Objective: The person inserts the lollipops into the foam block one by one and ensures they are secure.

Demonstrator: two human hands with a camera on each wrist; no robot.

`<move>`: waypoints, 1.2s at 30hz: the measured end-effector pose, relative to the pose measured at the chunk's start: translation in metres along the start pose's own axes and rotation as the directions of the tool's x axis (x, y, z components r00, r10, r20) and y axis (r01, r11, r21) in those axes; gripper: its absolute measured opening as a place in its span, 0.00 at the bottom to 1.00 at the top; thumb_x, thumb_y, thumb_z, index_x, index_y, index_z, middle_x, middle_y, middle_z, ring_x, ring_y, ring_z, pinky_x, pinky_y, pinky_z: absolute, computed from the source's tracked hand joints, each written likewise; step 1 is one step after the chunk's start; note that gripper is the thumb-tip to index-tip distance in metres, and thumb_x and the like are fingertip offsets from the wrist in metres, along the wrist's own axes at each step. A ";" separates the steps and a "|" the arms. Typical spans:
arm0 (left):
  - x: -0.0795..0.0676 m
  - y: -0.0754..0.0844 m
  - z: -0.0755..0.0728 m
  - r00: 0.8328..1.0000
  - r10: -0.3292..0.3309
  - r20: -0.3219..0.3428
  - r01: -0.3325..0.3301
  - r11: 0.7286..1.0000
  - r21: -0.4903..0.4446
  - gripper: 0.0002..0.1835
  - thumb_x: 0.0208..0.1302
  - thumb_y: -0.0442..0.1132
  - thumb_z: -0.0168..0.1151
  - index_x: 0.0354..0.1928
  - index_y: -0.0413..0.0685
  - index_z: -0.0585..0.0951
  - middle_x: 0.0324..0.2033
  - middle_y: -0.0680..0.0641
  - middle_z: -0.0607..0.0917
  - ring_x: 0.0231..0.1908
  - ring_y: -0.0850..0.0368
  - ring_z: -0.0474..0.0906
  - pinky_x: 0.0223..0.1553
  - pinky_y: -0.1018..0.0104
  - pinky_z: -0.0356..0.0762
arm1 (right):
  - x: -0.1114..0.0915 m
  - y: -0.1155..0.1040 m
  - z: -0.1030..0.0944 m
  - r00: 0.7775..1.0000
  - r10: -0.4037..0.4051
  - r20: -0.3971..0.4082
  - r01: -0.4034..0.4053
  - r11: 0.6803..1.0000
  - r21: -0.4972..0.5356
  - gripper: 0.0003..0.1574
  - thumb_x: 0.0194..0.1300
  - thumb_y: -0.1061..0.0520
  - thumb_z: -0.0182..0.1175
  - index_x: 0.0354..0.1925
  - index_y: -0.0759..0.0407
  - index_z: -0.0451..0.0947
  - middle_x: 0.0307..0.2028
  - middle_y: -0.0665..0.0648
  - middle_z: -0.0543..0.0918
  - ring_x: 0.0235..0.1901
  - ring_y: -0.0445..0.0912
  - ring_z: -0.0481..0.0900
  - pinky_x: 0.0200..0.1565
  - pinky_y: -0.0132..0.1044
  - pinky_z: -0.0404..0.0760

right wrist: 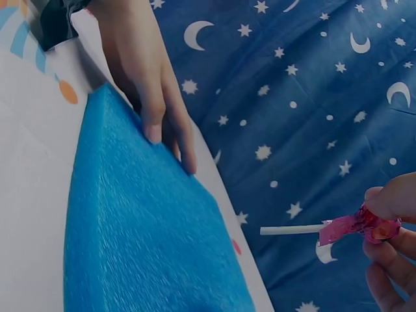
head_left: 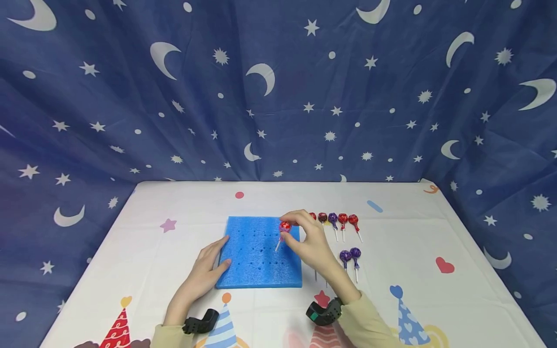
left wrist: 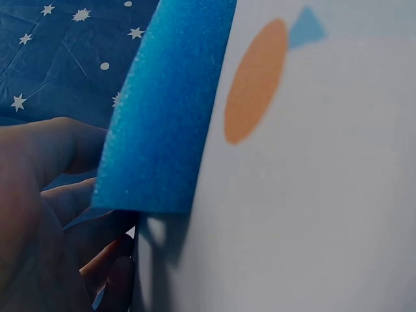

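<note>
A red-and-pink wrapped lollipop is pinched by its head between the thumb and fingers of my right hand. Its white stick slants downward over the right part of a blue foam block, which has rows of small holes in its top. In the right wrist view the lollipop has its stick apart from the foam. My left hand rests along the block's left edge, thumb and fingers spread on it. The left wrist view shows the foam's side close to those fingers.
To the right of the block lies a back row of red and purple lollipops. Nearer are two purple lollipops, and more sticks show beneath my right forearm. A blue star-and-moon curtain hangs behind the white patterned tablecloth.
</note>
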State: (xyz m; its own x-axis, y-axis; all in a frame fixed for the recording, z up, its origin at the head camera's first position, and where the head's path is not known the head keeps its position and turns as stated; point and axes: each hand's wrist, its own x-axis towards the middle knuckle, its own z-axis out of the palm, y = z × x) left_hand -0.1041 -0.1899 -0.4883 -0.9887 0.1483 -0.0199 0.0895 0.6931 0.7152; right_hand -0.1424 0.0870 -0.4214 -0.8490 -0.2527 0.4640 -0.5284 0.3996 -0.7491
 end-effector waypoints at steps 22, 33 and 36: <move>0.000 0.003 0.000 1.000 -0.021 0.006 0.021 1.000 0.002 0.33 0.69 0.41 0.54 0.73 0.48 0.58 0.72 0.38 0.61 0.73 0.37 0.49 0.68 0.31 0.50 | 0.014 0.004 0.050 1.000 -0.018 0.006 0.018 0.998 0.058 0.19 0.57 0.61 0.68 0.48 0.60 0.81 0.54 0.57 0.78 0.53 0.50 0.78 0.53 0.45 0.81; 0.000 0.004 -0.001 0.999 -0.035 0.009 0.035 0.999 -0.001 0.33 0.69 0.41 0.54 0.73 0.49 0.58 0.71 0.38 0.62 0.73 0.37 0.49 0.68 0.30 0.51 | 0.025 0.009 0.067 0.998 0.051 0.023 -0.053 0.996 0.066 0.19 0.57 0.60 0.69 0.48 0.56 0.81 0.47 0.54 0.80 0.48 0.48 0.80 0.53 0.43 0.81; 0.000 0.004 -0.002 0.999 -0.031 0.006 0.031 1.000 -0.001 0.33 0.69 0.41 0.54 0.73 0.48 0.59 0.71 0.38 0.62 0.72 0.37 0.49 0.68 0.30 0.51 | 0.029 0.011 0.072 0.998 0.056 0.021 -0.057 0.997 0.059 0.19 0.57 0.59 0.69 0.48 0.55 0.81 0.47 0.54 0.80 0.48 0.48 0.80 0.53 0.41 0.81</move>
State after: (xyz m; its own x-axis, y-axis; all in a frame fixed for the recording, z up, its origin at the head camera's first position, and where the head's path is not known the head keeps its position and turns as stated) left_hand -0.1036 -0.1883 -0.4844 -0.9904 0.1305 -0.0462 0.0584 0.6966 0.7151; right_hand -0.1727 0.0207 -0.4502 -0.8770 -0.2484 0.4112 -0.4777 0.3605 -0.8011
